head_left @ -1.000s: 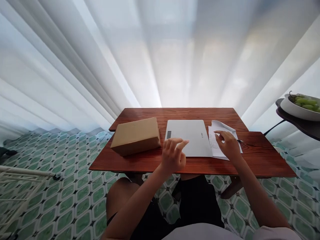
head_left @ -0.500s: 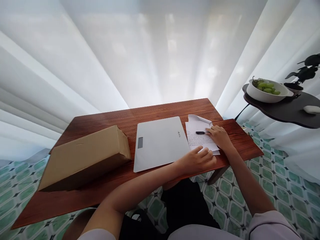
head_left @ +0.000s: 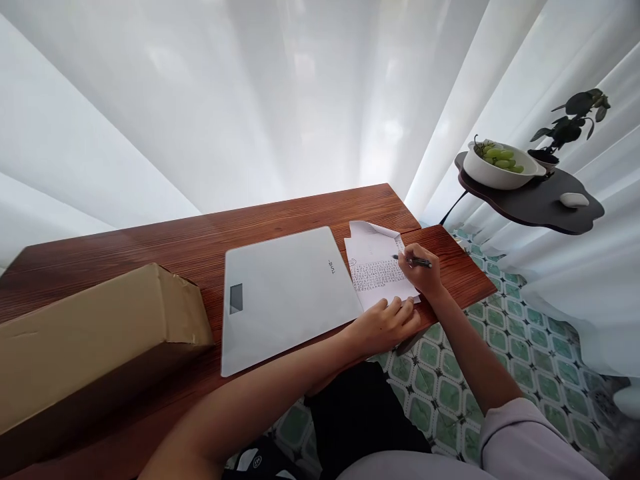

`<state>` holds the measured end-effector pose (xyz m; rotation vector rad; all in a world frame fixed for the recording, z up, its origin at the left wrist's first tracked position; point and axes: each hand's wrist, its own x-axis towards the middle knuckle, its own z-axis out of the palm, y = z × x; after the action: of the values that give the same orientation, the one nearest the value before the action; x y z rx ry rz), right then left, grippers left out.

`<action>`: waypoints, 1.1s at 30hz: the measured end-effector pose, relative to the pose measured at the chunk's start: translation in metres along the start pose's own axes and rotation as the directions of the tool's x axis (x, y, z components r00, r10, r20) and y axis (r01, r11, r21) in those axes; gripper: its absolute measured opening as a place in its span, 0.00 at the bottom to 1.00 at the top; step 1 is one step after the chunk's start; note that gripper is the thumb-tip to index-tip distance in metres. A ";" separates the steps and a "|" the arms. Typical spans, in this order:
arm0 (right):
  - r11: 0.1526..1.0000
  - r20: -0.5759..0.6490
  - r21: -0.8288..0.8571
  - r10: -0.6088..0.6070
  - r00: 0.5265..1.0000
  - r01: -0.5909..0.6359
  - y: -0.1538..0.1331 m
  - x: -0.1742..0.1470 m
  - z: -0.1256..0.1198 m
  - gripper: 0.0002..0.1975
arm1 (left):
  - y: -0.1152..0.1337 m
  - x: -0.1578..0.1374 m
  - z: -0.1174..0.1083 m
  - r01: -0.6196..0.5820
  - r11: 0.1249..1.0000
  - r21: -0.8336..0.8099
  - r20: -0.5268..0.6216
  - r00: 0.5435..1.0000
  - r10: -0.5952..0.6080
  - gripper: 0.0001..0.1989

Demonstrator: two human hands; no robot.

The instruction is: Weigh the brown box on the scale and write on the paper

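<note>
- Picked up off the paper since the earlier frame, the pen is now in the right hand; the view has also swung, so the box and the scale sit farther left.
- Right hand: thumb and fingers pinch the pen, right of center in the frame, with its tip pointing left over the sheet. Whether the tip touches the page I cannot tell.
- Left hand: below the right one, palm down, fingers loosely bent and a little spread at the near edge of the paper, gripping nothing that shows.
- Paper: right of center, on the brown wooden table, close beside the scale; rows of small handwriting fill its lower part, and its far edge curls up.
- Scale: flat and pale, in the middle of the frame, with a dark display at its left side.
- Box: brown cardboard, lower left, cut off by the frame edge.
- Upper right: a dark side table bears a white bowl of green grapes, a potted plant and a small white object.
- White curtain fills the top; green patterned tiles show at lower right.
</note>
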<state>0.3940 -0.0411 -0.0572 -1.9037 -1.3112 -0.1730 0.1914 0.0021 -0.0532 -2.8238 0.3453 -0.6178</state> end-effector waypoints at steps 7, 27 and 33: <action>0.954 0.091 0.262 0.129 0.987 -0.149 -0.004 -0.011 -0.009 0.18 | -0.002 0.002 -0.002 0.052 0.993 -0.106 0.070 0.997 -0.045 0.12; 0.897 0.424 0.297 0.183 0.887 -0.327 -0.018 -0.022 -0.001 0.17 | -0.002 0.002 0.005 0.068 0.976 -0.206 0.101 0.994 -0.048 0.08; 0.893 0.445 0.295 0.186 0.876 -0.340 -0.016 -0.021 0.001 0.19 | -0.003 0.001 0.004 0.101 0.974 -0.204 0.108 0.991 -0.080 0.08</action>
<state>0.3707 -0.0537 -0.0599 -1.8207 -1.2127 0.6066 0.1949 0.0052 -0.0557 -3.0736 0.2800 -0.4813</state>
